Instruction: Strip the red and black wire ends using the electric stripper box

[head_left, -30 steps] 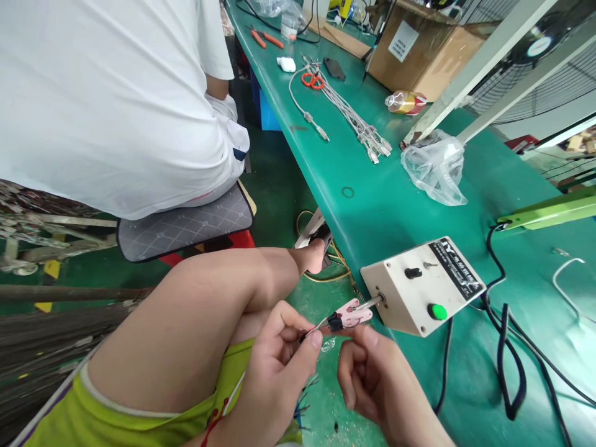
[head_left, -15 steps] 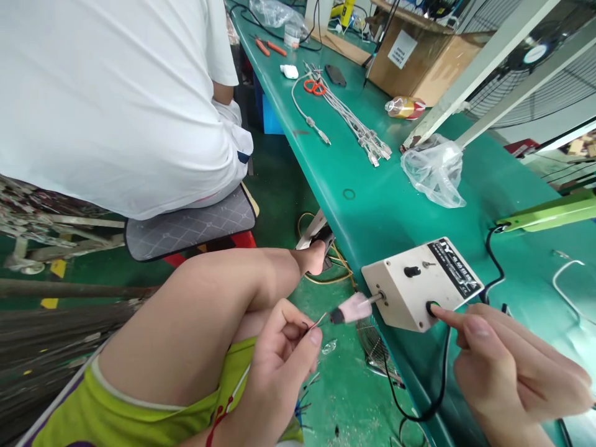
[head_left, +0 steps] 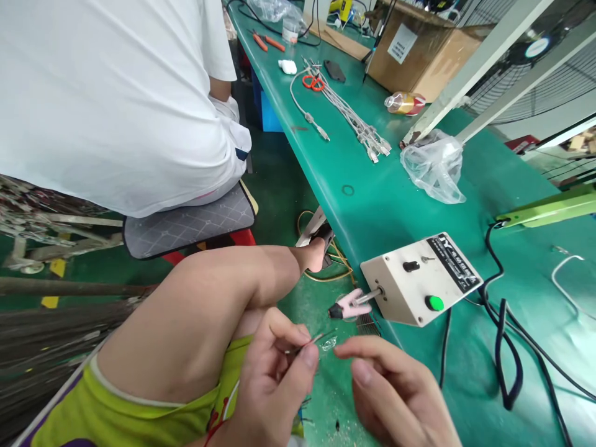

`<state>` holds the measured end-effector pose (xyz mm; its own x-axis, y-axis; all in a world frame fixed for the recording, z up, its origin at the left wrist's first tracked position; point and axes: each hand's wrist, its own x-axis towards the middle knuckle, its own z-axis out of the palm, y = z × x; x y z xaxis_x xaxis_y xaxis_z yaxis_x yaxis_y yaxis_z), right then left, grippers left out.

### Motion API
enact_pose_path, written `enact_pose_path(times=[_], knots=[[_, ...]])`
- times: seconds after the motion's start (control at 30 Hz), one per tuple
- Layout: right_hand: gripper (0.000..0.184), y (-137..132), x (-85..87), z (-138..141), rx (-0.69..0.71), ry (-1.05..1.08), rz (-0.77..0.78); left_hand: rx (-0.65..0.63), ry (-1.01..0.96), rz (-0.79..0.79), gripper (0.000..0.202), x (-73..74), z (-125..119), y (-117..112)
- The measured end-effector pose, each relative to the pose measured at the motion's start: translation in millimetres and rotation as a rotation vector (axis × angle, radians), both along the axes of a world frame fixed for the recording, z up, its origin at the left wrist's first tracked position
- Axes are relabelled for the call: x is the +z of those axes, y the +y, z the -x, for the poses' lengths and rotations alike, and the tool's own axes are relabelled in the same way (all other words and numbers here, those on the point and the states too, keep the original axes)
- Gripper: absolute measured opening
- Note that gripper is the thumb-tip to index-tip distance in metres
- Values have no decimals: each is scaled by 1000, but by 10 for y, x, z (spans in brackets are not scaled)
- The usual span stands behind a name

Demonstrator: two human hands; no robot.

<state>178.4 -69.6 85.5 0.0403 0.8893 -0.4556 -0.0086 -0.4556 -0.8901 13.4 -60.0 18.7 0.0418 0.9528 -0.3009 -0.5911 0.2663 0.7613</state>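
Note:
My left hand (head_left: pixel 277 372) pinches a thin cable between thumb and fingertips, and its fine stripped wires (head_left: pixel 325 336) stick out to the right. Facing it, my right hand (head_left: pixel 398 391) is empty, its index finger stretched toward the wire ends and a small gap left between them. Just above both hands, a pink clip with black tips (head_left: pixel 347 305) sits on the metal shaft of a beige control box (head_left: pixel 405 282). The box has a lit green button (head_left: pixel 435 303), a black knob (head_left: pixel 411 266) and a small toggle switch. The clip's tips hold nothing I can see.
Grey USB cables (head_left: pixel 354 115) lie on the green table (head_left: pixel 321 167) with orange-handled scissors (head_left: pixel 313 82). A clear plastic bag (head_left: pixel 433 167) and black cords (head_left: pixel 505 354) lie to the right. A person in a white shirt (head_left: pixel 116 105) sits at left.
My right hand has left the green button and come down and left beside the wires. The clip, blurred before, now looks sharp. The wires have moved slightly down from its tips.

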Motion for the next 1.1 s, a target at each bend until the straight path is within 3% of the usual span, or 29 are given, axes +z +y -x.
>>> enact_pose_path(times=[0.13, 0.27, 0.47, 0.67, 0.87, 1.1], knots=[[43, 71, -213, 135, -5, 271, 99, -54, 37, -109, 37, 9, -10, -59], [37, 69, -222, 44, -34, 341, 109, -70, 112, -158, 36, 41, -36, -36], [32, 84, -200, 47, -29, 369, 91, -98, 109, -179, 39, 102, -68, 20], [30, 95, -184, 44, -46, 285, -26, -79, 134, -187, 43, 139, -62, 46], [35, 122, -214, 5, -12, 334, 53, -177, 64, -191, 36, 104, -68, 59], [33, 142, -231, -7, -18, 376, 92, -218, 56, -190, 28, 179, -96, 133]])
